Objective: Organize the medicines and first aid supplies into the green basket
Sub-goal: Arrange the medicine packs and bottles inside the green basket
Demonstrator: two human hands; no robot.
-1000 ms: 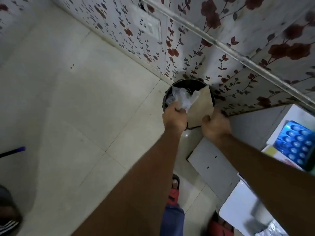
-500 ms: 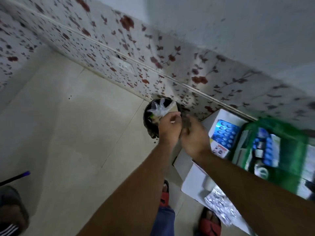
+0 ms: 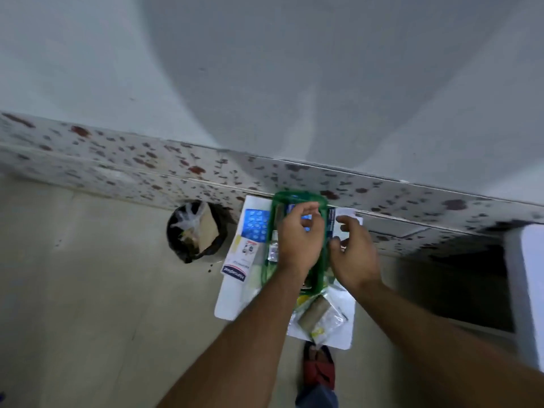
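The green basket (image 3: 294, 197) stands on a small white table (image 3: 228, 301) against the wall, with medicine packs inside it. My left hand (image 3: 298, 240) hovers over the basket, fingers spread and holding nothing. My right hand (image 3: 353, 254) is just right of the basket's rim, fingers loosely apart and empty. A blue blister pack (image 3: 255, 225) and a white medicine box (image 3: 235, 270) lie left of the basket. A bandage roll in clear wrap (image 3: 313, 316) lies on the table's near end.
A black bin (image 3: 176, 231) on the floor left of the table holds crumpled plastic (image 3: 190, 216) and brown cardboard (image 3: 207, 231). A floral-tiled wall runs behind. A white furniture edge (image 3: 530, 275) is at the right. My red sandal (image 3: 319, 369) is below the table.
Both hands let go of the plastic and cardboard in the bin and moved right to the green basket. The view swung from the bin to the table.
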